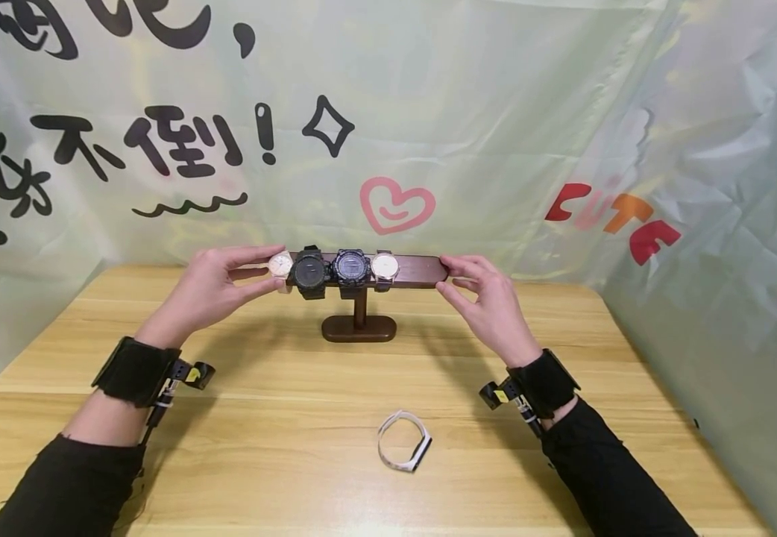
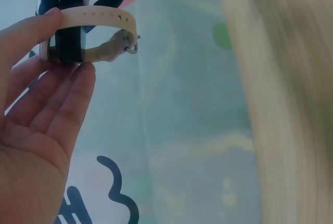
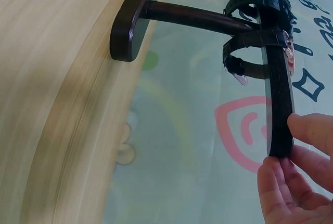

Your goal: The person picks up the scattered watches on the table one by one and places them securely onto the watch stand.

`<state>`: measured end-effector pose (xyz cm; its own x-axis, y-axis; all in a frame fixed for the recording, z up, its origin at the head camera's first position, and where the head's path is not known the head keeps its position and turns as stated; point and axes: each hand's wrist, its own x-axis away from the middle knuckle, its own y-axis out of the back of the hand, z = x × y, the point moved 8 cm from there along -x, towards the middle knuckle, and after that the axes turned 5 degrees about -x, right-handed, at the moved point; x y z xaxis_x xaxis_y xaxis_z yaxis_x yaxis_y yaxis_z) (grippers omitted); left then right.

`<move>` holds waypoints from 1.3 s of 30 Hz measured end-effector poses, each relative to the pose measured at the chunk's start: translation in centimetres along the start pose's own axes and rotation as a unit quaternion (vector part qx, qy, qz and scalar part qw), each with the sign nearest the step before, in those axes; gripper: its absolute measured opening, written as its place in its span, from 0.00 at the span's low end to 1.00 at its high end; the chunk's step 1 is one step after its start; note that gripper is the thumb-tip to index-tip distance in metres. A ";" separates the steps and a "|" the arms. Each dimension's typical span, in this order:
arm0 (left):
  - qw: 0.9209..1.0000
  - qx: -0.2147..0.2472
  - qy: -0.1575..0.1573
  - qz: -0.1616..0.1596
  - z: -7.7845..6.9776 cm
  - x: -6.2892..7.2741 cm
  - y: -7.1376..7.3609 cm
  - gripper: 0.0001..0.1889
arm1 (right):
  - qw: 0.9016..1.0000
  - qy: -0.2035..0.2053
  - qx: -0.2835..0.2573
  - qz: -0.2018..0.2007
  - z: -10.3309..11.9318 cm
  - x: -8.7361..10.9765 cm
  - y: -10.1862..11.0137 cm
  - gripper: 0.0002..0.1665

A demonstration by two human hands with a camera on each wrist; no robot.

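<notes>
A dark brown wooden watch stand [image 1: 422,271] stands upright on the table, its crossbar carrying several watches. At the bar's left end, my left hand [image 1: 210,287] holds a watch with a cream strap [image 1: 280,264] between thumb and fingers. The left wrist view shows that strap [image 2: 99,15] buckled in a loop around the bar. Beside it sit a black watch [image 1: 309,273], a second black digital watch [image 1: 351,267] and a pale-faced watch with a dark strap [image 1: 385,267]. My right hand [image 1: 489,302] pinches the bare right end of the bar [image 3: 281,104].
A white fitness band [image 1: 422,450] with a dark screen lies on the wooden table [image 1: 281,447], nearer to me than the stand's base [image 1: 359,329]. Printed cloth [image 1: 496,112] hangs close behind the table and along its right side.
</notes>
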<state>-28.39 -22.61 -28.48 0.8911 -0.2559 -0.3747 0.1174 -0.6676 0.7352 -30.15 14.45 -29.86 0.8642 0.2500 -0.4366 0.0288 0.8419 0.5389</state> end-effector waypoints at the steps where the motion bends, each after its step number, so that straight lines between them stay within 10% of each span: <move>1: 1.000 -0.001 -0.002 0.000 -0.1 0.0 0.0 0.27 | 1.000 0.000 0.000 0.000 0.0 0.0 0.0 0.27; 39: 1.000 0.013 -0.015 0.000 0.1 -0.2 -0.5 0.28 | 1.000 -0.001 0.020 0.003 -0.2 -0.1 0.2 0.28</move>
<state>-28.64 -22.29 -28.87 0.8772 -0.2771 -0.3921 0.1051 -0.6860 0.7199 -30.31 14.66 -29.88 0.8652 0.2535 -0.4326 0.0441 0.8210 0.5692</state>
